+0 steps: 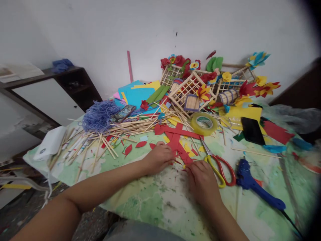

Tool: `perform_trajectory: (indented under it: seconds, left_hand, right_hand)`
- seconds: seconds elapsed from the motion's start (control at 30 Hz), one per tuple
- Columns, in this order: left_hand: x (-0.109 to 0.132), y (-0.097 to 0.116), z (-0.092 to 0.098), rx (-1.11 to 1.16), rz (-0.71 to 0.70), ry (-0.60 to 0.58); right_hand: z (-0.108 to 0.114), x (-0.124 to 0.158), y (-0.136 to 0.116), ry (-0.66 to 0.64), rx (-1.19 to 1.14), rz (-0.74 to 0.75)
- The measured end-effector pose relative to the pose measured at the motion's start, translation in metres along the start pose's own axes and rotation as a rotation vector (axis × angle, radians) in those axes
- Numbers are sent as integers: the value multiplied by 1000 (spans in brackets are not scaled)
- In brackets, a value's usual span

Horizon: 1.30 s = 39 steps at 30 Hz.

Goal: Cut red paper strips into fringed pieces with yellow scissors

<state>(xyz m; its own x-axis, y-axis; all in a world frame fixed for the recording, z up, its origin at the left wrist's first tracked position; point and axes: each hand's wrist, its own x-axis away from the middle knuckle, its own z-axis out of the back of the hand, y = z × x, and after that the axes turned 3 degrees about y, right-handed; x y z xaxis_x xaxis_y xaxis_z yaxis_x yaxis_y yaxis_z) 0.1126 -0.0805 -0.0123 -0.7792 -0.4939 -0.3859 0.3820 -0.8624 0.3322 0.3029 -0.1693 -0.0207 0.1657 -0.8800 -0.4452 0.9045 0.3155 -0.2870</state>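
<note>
From the head camera, the left hand [160, 157] and right hand [200, 180] lie palm-down and slightly apart. Their fingertips meet the red paper strips [177, 139] lying between and just beyond them, though whether they pinch the strips is unclear. Scissors [218, 167] lie just right of the right hand, with a tape roll [204, 123] farther ahead.

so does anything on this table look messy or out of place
Yes: a phone lies tilted on the heap of wooden sticks beside the purple yarn, not flat on the table. Red paper scraps are strewn near the left hand.
</note>
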Motion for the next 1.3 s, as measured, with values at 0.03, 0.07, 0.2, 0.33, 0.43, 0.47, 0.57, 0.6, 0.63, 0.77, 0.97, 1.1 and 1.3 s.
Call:
perform_trajectory:
  seconds: [0.03,0.07,0.2,0.33,0.43,0.47,0.57,0.6,0.63,0.77,0.97,1.1,1.3]
  left_hand:
    - [0,-2,2,4,5,12]
    - [0,-6,4,-5,-7,25]
    - [3,-31,23,-203,-138,61]
    - [10,-64,56,-342,-69,81]
    - [14,-77,72,-333,-20,11]
    - [15,-79,74,-324,3,13]
    - [16,-84,70,-330,84,86]
    - [16,-85,67,-337,107,109]
    - [16,-86,63,-341,126,120]
    - [13,-84,53,-307,169,25]
    - [9,-70,37,-302,181,-119]
    - [12,-74,29,-379,219,-129]
    - [14,-80,29,-422,331,29]
  right_hand:
    - [1,0,2,13,-1,-18]
    - [2,0,4,29,2,-37]
    - [6,0,9,56,32,-119]
    - [5,-1,4,-4,83,-174]
    - [-1,-2,-8,-67,72,-107]
    - [-3,-2,-13,-106,56,-63]
    - [-7,-1,-22,-217,25,25]
    - [-7,-1,-23,-242,27,24]
    - [-6,-1,-22,-259,35,8]
    - [-2,-1,-14,-249,74,-111]
    - [-7,-1,-18,-291,-10,30]
    - [-11,-1,-24,-350,-82,119]
    - [1,-1,-14,-188,-112,-8]
